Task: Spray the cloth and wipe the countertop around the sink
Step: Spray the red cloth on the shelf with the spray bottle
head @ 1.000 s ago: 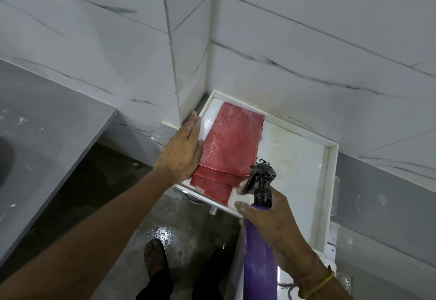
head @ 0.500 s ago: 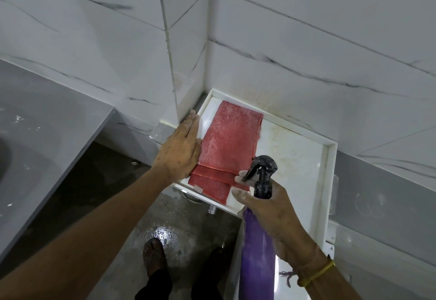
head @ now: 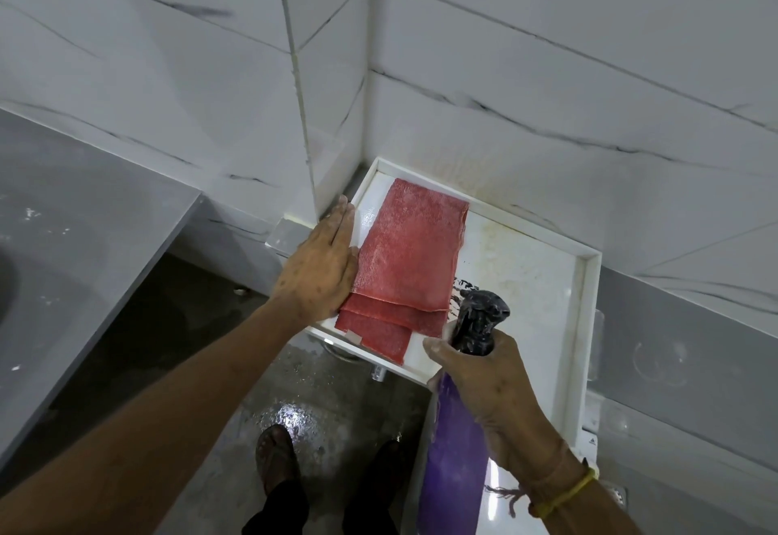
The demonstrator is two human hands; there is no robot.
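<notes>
Bare forearms, yellow band (head: 566, 494) on right wrist, dark trousers (head: 273, 511), sandals (head: 275, 456)

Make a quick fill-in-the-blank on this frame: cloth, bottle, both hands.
1. The folded cloth lying on the white surface is ____ in colour.
2. The spray bottle with the black trigger head is held by the ____ hand.
3. The left hand lies flat against the cloth's ____ edge.
4. The bottle's body is ____ in colour.

Missing words: red; right; left; purple
</notes>
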